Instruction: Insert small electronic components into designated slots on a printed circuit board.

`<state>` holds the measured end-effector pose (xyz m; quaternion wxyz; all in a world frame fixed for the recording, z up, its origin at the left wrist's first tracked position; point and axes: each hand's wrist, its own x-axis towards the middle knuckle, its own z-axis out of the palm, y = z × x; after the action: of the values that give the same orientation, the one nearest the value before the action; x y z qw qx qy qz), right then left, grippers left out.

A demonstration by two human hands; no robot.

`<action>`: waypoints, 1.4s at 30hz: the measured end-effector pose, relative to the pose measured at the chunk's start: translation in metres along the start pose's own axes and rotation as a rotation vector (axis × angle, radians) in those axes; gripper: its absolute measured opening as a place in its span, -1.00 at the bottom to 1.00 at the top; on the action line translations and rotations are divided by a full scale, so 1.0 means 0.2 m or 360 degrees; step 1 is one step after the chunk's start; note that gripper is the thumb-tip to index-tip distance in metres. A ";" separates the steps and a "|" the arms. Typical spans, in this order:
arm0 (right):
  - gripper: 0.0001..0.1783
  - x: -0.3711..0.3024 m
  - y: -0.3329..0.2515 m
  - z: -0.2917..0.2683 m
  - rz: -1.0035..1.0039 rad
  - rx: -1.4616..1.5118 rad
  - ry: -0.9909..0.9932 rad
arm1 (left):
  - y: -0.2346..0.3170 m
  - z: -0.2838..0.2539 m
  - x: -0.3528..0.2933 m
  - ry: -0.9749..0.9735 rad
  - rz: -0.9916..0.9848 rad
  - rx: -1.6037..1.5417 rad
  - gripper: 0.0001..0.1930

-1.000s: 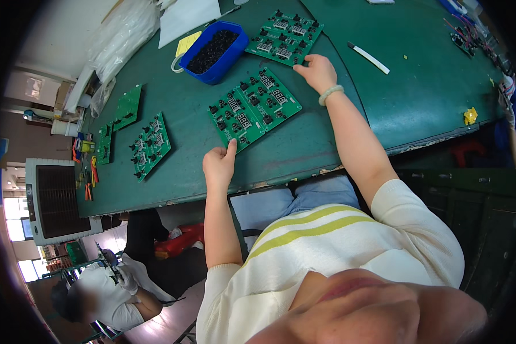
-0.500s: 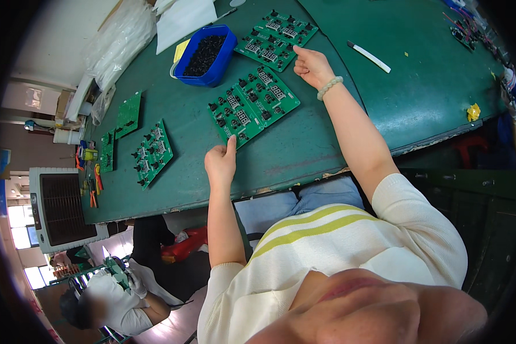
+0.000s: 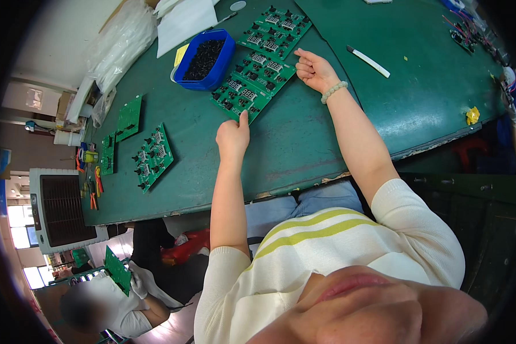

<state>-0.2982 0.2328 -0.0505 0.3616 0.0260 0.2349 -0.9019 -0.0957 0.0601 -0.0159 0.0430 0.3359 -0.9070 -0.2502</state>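
Observation:
My left hand (image 3: 233, 137) grips the near corner of a green circuit board (image 3: 262, 96), its thumb on top. The board carries black components and white digit displays. Beyond it, up against its far edge, lies a similar board (image 3: 278, 47). My right hand (image 3: 317, 71), with a beaded bracelet at the wrist, is closed with curled fingers beside the boards' right edges. Whether it pinches an edge is hidden. Just left of the boards stands a blue bin (image 3: 226, 56) of small black parts (image 3: 205, 59).
More boards lie to the left, one (image 3: 155, 157) with components up, others (image 3: 129, 117) behind it. Pliers (image 3: 98, 179) are at the table's left end. A white-handled tool (image 3: 370, 61) and a yellow scrap (image 3: 472, 114) lie right. Another person (image 3: 112, 298) holds a board at lower left.
My left hand has pushed the near board away from me, up to the far board. My right hand has shifted slightly nearer and right. The other person's board has turned upright.

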 end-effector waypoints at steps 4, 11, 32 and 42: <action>-0.73 -0.01 -0.03 -0.01 -0.0134 -0.0039 0.0066 | 0.06 0.08 0.07 0.0014 0.0028 0.0107 -0.42; -0.65 -0.03 -0.01 0.02 -0.0174 0.0006 -0.0028 | 0.17 0.10 0.14 -0.0163 -0.0002 -0.0289 -0.47; -0.71 -0.13 0.08 0.13 0.0538 -0.0772 -0.0388 | -0.86 -0.53 0.06 0.0644 -0.0255 0.0935 -0.48; -0.50 -0.12 0.16 0.12 0.0409 -0.0557 -0.0215 | -0.43 -0.32 -0.33 0.0359 0.0506 0.0611 -0.49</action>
<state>-0.2562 0.2166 -0.0379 0.4873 -0.0678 0.3579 -0.7936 0.0202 0.0191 0.0039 0.1180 0.2171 -0.9687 -0.0249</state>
